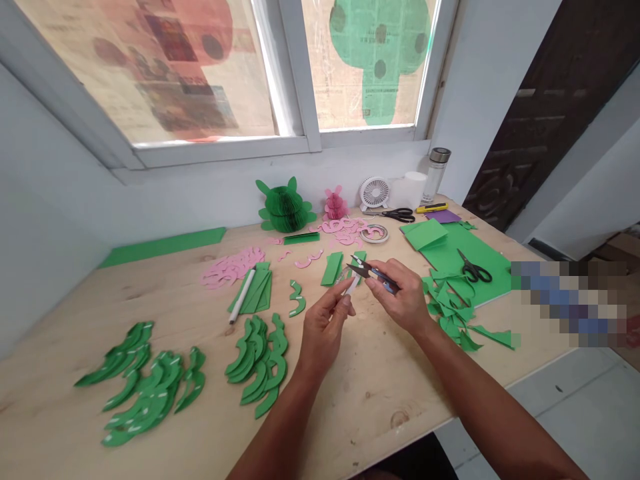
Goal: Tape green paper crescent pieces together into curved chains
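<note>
My left hand [324,330] pinches a narrow white strip [353,285], likely tape, above the middle of the table. In my right hand [404,293] are thread snips [364,269] with dark blades and a blue handle; the blades sit apart close by the strip's upper end. Behind the blades lie small green paper rectangles [331,269]. A wavy green paper piece with white patches [297,298] rests left of my hands. Stacks of similar wavy green pieces [257,360] lie nearer, and more with white patches [150,393] are at the left.
Green scraps [450,303], black scissors [473,267] and green sheets [485,257] lie at the right. Behind stand a green honeycomb paper figure [285,208], a pink one [335,203], a fan [375,193] and a bottle [435,177]. A tape roll [374,233] and a white marker [243,295] lie on the table.
</note>
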Demonstrator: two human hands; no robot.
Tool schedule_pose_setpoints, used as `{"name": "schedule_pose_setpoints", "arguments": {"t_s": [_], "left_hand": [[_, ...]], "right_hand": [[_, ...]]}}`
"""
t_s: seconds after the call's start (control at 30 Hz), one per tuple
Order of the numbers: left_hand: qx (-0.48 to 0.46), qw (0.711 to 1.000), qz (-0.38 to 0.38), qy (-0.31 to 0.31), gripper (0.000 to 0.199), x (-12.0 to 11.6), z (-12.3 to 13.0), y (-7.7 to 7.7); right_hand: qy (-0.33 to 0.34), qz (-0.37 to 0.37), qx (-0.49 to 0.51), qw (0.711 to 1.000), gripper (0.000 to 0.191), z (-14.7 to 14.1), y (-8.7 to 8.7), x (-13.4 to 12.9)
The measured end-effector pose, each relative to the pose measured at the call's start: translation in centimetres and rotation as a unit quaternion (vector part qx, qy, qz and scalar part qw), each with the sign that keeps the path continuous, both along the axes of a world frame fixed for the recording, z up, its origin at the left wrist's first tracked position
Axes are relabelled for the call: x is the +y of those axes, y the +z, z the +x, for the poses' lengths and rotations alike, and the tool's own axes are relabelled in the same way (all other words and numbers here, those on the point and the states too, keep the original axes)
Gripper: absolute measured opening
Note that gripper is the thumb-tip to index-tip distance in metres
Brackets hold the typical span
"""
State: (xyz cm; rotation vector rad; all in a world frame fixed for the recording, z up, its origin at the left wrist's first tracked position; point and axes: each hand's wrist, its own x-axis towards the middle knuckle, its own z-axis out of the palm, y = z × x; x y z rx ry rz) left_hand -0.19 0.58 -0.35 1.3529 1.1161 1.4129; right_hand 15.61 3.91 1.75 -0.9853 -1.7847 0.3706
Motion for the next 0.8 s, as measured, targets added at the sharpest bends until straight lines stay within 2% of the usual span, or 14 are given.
{"name": "schedule_pose_setpoints", "arguments": {"t_s": [0.43,0.8], "left_hand": [[0.047,0.999,0.020,-0.013,0.036,-0.24,0.22,-0.27],[-0.050,0.999,-0.003,0.015,0.038,-0.31,0.38,0.62]], "right_hand": [[0.003,-0.006,0.015,1.000,0.029,0.22,0.25,0.06],[0.056,-0.023,0.015,0.998,0.028,0.04,0.03,-0.04]]}}
